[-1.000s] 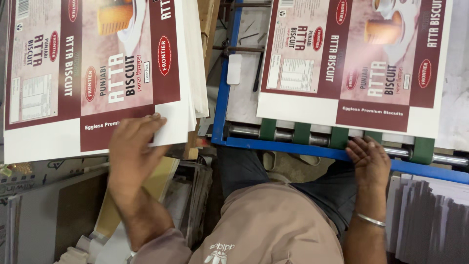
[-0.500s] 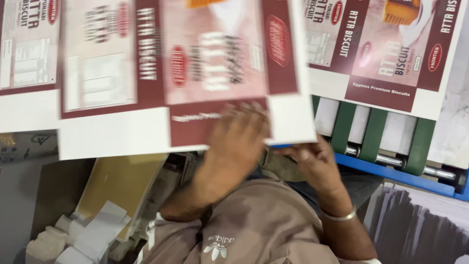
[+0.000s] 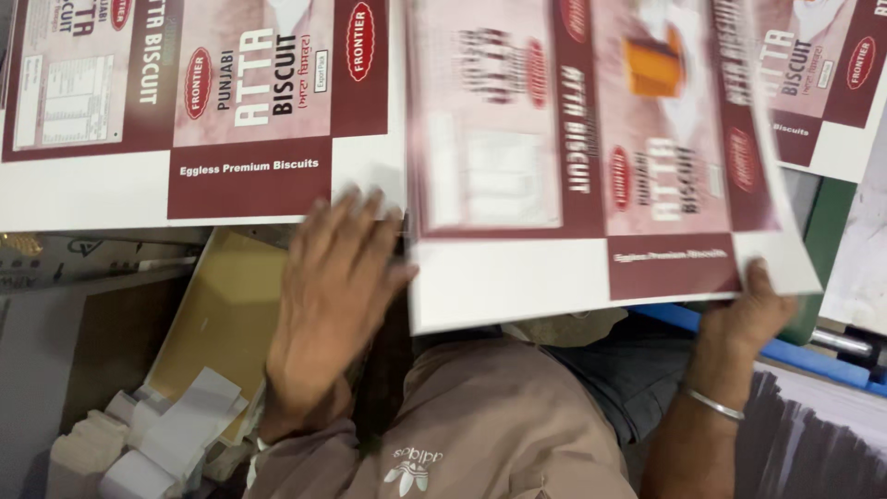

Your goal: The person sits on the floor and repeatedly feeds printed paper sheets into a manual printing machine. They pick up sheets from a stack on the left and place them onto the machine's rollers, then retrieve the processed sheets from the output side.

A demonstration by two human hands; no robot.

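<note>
Printed carton sheet: a flat, unfolded maroon, pink and white carton sheet [image 3: 591,157] is held up in mid-air in front of the person; it looks blurred.
Right hand: the right hand [image 3: 753,314] has its grip narrow on the lower right corner of the sheet, thumb on the printed face, the other fingers hidden behind.
Right wrist: a thin silver bangle [image 3: 713,403] circles the wrist just below that grip.
Left hand: the left hand [image 3: 333,296] is spread wide and flat, palm away from the camera, fingertips at the lower left edge of the held sheet; whether it touches the sheet cannot be told, and it grips nothing.
Stack to the left: a second printed sheet [image 3: 194,111] of the same design lies flat just above and beyond the left hand's fingertips.
Far side of the right grip: another matching sheet [image 3: 822,74] shows behind the held one, above a blue bar [image 3: 813,359] and a green block [image 3: 827,231].
Below the left hand: a plain tan board [image 3: 226,314] leans near white paper scraps [image 3: 176,434].
Person: a tan shirt [image 3: 490,425] fills the lower middle, between the two forearms.
</note>
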